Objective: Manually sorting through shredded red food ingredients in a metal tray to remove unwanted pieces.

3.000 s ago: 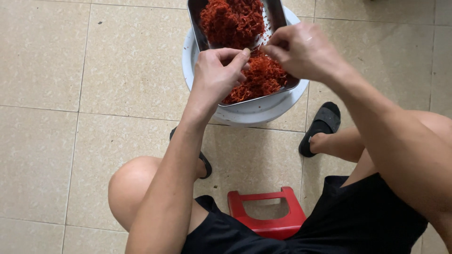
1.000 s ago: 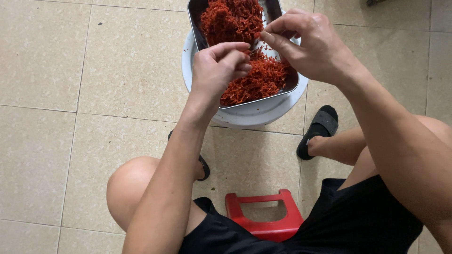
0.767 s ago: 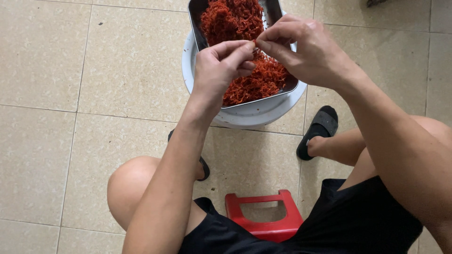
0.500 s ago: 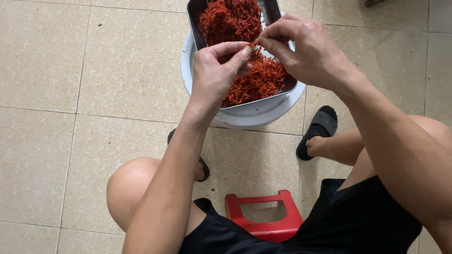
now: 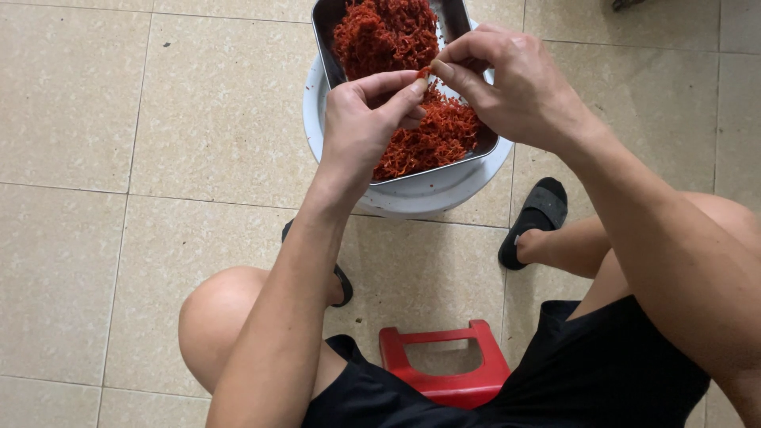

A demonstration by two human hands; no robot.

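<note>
Beige floor tiles (image 5: 158,119) with thin grout lines fill the view, and a person sits low over them on a red plastic stool (image 5: 445,366), knees spread wide, in black shorts (image 5: 555,380). A black slipper (image 5: 535,220) is on the foot at the right, and another, mostly hidden behind the left forearm, shows just beside the left knee. In front of the knees a round white basin (image 5: 412,194) stands on the floor, and a rectangular metal tray (image 5: 468,154) rests across its top, heaped with fine red-orange strands (image 5: 384,36). Both hands are raised just above the tray. The left hand (image 5: 361,131) is curled, thumb and forefinger pinched together on a small red piece (image 5: 424,73) at their tips. The right hand (image 5: 515,87) meets it from the other side, its fingertips closed on the same small piece, so the two hands touch there. The piece hangs over the middle of the tray, just above the heap of strands.
</note>
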